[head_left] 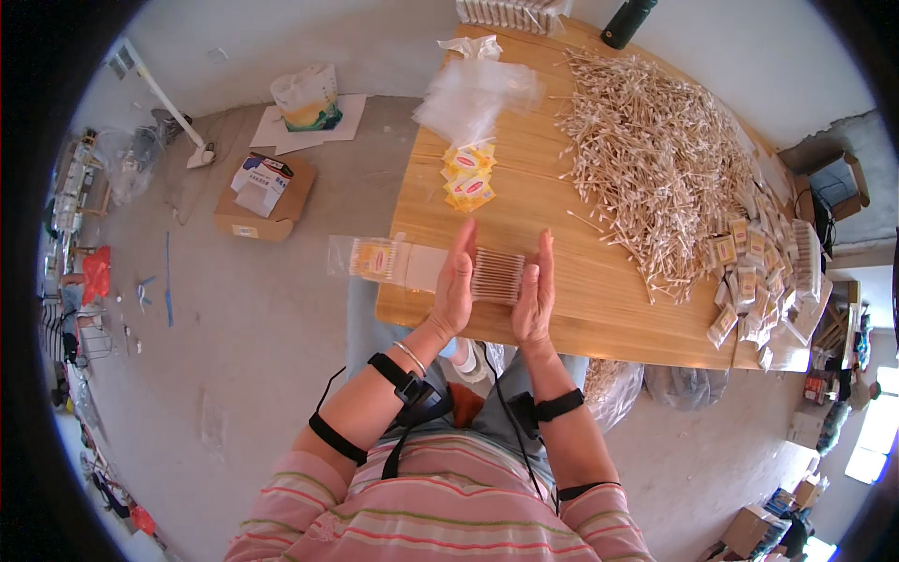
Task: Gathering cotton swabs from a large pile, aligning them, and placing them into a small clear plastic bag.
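Note:
A neat row of cotton swabs (498, 276) lies at the table's near edge between my two hands. My left hand (454, 288) stands on edge at the row's left side, fingers stretched out. On the other side my right hand (535, 295) faces it, its fingers straight and the thumb close to the swabs. Left of my left hand is a white card or box (427, 268), partly hidden by that hand. Beside it, a clear pack of swabs with a yellow label (375, 259) reaches past the table's left edge.
A large heap of loose swabs (655, 159) covers the table's right side. Filled small packs (749, 276) pile at the right corner. Yellow cards (468, 176) and clear plastic bags (473, 98) lie beyond my hands. A cardboard box (265, 211) stands on the floor at left.

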Demonstrator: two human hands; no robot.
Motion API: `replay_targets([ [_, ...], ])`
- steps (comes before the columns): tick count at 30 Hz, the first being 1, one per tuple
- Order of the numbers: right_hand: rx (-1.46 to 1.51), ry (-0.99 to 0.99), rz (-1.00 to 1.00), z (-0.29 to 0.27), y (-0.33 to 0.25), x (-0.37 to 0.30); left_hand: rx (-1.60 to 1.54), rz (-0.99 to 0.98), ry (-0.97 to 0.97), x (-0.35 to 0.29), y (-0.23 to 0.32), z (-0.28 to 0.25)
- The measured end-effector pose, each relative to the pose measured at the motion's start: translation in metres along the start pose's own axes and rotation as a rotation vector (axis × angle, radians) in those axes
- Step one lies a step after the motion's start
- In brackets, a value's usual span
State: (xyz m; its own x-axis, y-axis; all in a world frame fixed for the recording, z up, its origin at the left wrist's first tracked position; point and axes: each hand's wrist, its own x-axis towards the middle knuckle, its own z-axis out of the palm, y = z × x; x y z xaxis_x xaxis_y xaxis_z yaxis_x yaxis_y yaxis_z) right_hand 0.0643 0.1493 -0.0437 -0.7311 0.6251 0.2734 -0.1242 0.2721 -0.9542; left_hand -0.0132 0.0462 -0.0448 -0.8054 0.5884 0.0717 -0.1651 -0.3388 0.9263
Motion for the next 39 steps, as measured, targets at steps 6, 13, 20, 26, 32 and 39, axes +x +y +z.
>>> replay_targets([
  [6, -0.910, -0.425, -0.153, -0.017, -0.027, -0.022, -0.052, -0.024, 0.037, -0.002, 0.000, -0.008],
  [13, -1.152, -0.664, -0.186, -0.007, -0.028, -0.024, -0.077, -0.043, 0.020, 0.000, 0.001, -0.005],
  [20, -0.978, -0.592, -0.162, -0.011, -0.021, -0.019, -0.112, -0.054, 0.082, -0.002, -0.007, -0.009],
  [26, -0.223, -0.179, 0.023, -0.016, 0.003, 0.010, -0.105, 0.027, 0.150, 0.001, -0.008, -0.004],
  [32, -0.091, -0.113, 0.013, 0.004, 0.010, 0.016, -0.044, 0.000, 0.050, 0.003, -0.007, -0.006],
  [39, 0.017, 0.016, 0.045, 0.007, -0.003, 0.014, -0.116, 0.053, 0.127, 0.006, 0.003, -0.005],
])
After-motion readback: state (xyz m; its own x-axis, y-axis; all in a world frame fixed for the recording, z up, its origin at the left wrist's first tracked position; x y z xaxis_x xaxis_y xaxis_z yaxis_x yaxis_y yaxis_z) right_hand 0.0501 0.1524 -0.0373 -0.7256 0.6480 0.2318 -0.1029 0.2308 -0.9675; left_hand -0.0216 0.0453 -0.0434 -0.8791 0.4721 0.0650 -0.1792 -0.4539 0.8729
